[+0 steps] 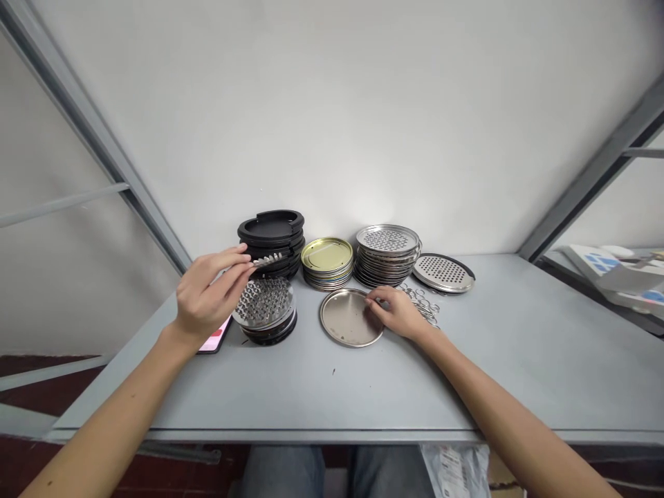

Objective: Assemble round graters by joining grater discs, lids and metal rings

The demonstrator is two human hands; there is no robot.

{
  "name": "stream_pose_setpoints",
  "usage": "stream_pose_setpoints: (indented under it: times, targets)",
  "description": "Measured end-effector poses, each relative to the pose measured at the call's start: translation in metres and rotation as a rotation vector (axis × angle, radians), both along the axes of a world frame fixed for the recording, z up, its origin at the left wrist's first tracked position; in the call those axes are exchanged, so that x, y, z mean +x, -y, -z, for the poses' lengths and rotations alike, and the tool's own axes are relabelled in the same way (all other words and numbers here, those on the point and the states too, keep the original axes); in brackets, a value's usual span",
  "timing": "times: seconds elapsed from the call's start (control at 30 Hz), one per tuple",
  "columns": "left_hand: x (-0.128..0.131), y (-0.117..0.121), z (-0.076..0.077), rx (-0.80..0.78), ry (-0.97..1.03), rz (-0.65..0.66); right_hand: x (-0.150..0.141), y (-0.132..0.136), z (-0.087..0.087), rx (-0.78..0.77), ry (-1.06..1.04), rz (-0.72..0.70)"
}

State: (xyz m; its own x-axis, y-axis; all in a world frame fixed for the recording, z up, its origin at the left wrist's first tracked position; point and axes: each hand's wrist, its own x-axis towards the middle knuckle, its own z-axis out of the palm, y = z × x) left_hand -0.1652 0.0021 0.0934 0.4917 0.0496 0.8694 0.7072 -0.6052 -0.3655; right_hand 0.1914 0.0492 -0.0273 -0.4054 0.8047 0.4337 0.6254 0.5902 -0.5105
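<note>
My left hand [212, 290] pinches a thin metal grater disc [268, 261], seen nearly edge-on with raised teeth on top. Below it stands a stack of grater discs [263, 308], the top one silver with raised holes. On the table, a shallow round metal plate [348, 319] with a raised rim lies flat. The fingers of my right hand [397, 311] are closed on that plate's right rim. Just beyond the right hand, several small metal rings [422, 304] lie in a loose heap, partly hidden by it.
Along the wall stand black ring-shaped holders [272, 228] in a stack, gold round lids [326, 256] and perforated metal discs [389, 240]. A grater disc with a black edge [443, 272] lies at right. A phone [215, 337] sits beneath my left wrist on the grey table [290, 394].
</note>
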Motion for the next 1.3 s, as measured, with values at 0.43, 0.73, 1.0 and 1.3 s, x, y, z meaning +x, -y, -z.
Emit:
stream_pose_setpoints:
  times: [0.43, 0.73, 1.0, 1.3]
  targets:
    - [0.103, 0.026, 0.019, -0.080, -0.137, 0.300, -0.003, 0.009, -0.023, -0.483, -0.571, -0.066]
    - [0.133, 0.020, 0.060, -0.113, -0.066, 0.381, 0.003, 0.014, -0.032, -0.950, -0.612, -0.210]
    - [0.122, 0.010, 0.087, -0.232, -0.016, 0.332, 0.003, 0.005, -0.023, -0.931, -0.834, -0.177]
    - [0.115, 0.003, 0.108, -0.555, 0.240, 0.271, 0.019, -0.008, -0.020, -0.646, -0.907, 0.147]
